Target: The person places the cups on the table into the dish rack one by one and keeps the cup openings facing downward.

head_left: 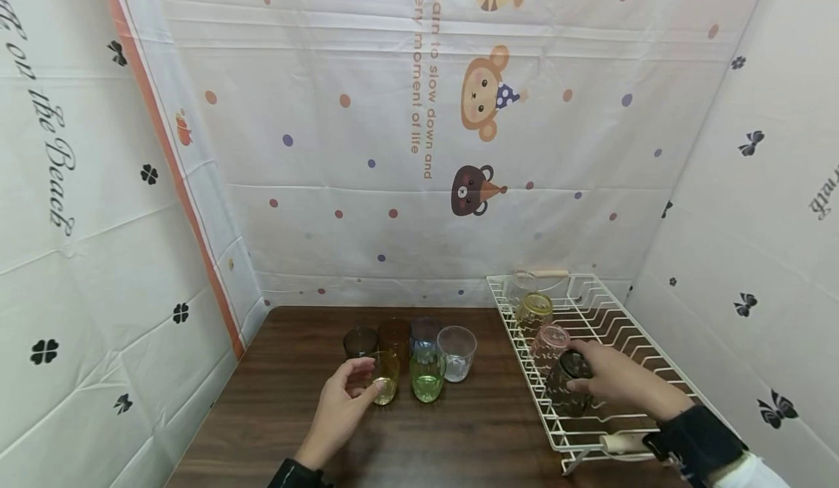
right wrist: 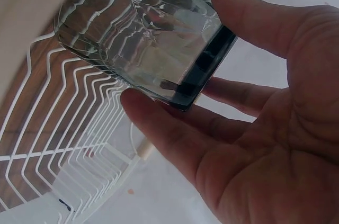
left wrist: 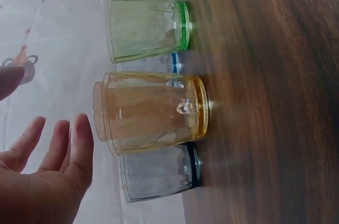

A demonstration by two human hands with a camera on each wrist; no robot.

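My left hand hovers with straight, spread fingers just beside a yellow glass in the front row of a cluster on the wooden table; no finger touches it. A green glass stands right of it. My right hand grips a dark smoky glass by its base, thumb on one side and fingers on the other. That glass lies tilted in the white wire rack.
Behind the yellow and green glasses stand a brown, an amber, a blue and a clear glass. The rack also holds a pink, an olive and a clear glass. Printed sheets wall in the table.
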